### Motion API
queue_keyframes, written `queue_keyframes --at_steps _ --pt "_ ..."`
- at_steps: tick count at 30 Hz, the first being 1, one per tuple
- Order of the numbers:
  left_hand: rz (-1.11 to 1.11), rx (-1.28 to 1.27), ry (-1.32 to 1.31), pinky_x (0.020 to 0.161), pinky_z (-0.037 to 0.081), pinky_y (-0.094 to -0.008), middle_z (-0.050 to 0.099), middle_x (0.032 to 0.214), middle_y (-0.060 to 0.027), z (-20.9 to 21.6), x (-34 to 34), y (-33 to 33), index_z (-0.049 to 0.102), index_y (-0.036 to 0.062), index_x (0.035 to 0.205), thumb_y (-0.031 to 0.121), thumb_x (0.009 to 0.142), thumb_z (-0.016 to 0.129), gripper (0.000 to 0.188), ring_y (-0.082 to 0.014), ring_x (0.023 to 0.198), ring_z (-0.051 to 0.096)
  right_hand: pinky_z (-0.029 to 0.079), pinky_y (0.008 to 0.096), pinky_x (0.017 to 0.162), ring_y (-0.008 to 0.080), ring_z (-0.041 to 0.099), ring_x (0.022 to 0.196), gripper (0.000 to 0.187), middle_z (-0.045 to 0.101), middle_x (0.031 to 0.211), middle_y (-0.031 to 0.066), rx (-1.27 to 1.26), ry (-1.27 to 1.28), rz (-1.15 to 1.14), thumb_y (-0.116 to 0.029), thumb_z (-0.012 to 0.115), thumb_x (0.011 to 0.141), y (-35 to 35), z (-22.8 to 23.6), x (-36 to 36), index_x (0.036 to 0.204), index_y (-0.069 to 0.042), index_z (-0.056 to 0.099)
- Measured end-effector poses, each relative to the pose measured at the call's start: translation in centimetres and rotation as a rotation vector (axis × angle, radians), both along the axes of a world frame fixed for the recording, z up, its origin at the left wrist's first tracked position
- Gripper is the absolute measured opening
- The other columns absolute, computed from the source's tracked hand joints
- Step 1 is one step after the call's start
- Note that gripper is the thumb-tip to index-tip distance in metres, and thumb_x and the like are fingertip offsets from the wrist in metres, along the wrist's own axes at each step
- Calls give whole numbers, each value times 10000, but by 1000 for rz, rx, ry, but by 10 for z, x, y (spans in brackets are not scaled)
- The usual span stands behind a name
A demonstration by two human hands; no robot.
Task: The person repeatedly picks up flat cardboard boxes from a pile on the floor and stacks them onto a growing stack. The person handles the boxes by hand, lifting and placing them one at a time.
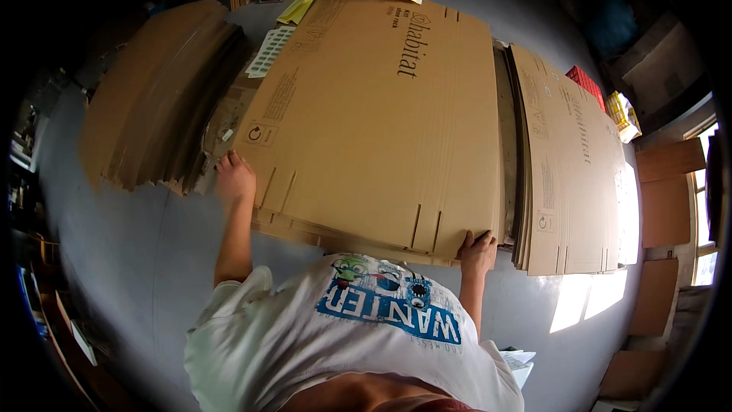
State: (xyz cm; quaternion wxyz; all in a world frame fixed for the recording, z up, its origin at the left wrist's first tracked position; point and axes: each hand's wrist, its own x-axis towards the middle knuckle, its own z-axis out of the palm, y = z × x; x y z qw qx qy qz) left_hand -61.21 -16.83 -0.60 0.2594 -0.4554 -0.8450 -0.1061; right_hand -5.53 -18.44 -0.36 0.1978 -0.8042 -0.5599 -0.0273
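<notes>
Left hand [236, 178], right hand [478, 251] — both grasping a flattened cardboard carton [366, 145] by its edges, dark lettering [403, 49], circular-arrow symbol [255, 133] (boxed)

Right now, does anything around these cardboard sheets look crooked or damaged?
Yes, two spots look askew. The cardboard stack on the left has staggered near edges instead of flush ones. Near your left hand, a lower sheet juts out from under the printed flattened carton. I can't make out clear damage.

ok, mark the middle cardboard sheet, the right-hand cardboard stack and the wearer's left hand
Middle cardboard sheet [366, 137]: head view, centre of its top face.
Right-hand cardboard stack [568, 175]: head view, top sheet's face.
Left hand [236, 179]: head view, back of the hand.
</notes>
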Motion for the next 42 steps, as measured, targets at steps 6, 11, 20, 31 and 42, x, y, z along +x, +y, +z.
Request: queue_keyframes --at_steps 6,11,20,31,42 --pt "62 85 -212 765 480 -439 585 1025 -158 1 -24 6 569 45 1053 225 846 567 274 -333 921 561 467 467 801 413 578 897 424 601 965 244 -147 120 31 -340 668 768 25 27 25 923 54 632" --pt "68 162 -351 663 508 -443 603 926 -182 15 -49 19 566 31 1009 256 862 553 268 -344 810 592 478 442 786 392 611 855 460 632 822 247 -201 159 -124 -401 676 761 52 22 48 853 48 628" --pt "156 24 -370 568 539 -436 607 882 -163 2 -56 35 540 49 967 374 939 414 349 -327 743 640 492 414 713 347 631 770 565 637 754 208 -166 321 -121 -515 703 733 58 -21 63 795 39 609" --pt "141 75 -357 583 530 -443 603 919 -140 -4 -57 35 519 68 921 382 937 406 334 -332 743 631 480 430 712 349 627 772 501 644 760 198 -125 302 -132 -488 703 744 53 -24 58 783 1 605" --pt "143 56 -374 604 526 -454 601 949 -147 1 -53 33 526 56 982 376 946 399 347 -337 763 626 473 432 722 364 617 807 502 645 817 209 -142 322 -129 -489 695 753 51 -19 53 824 -4 585"
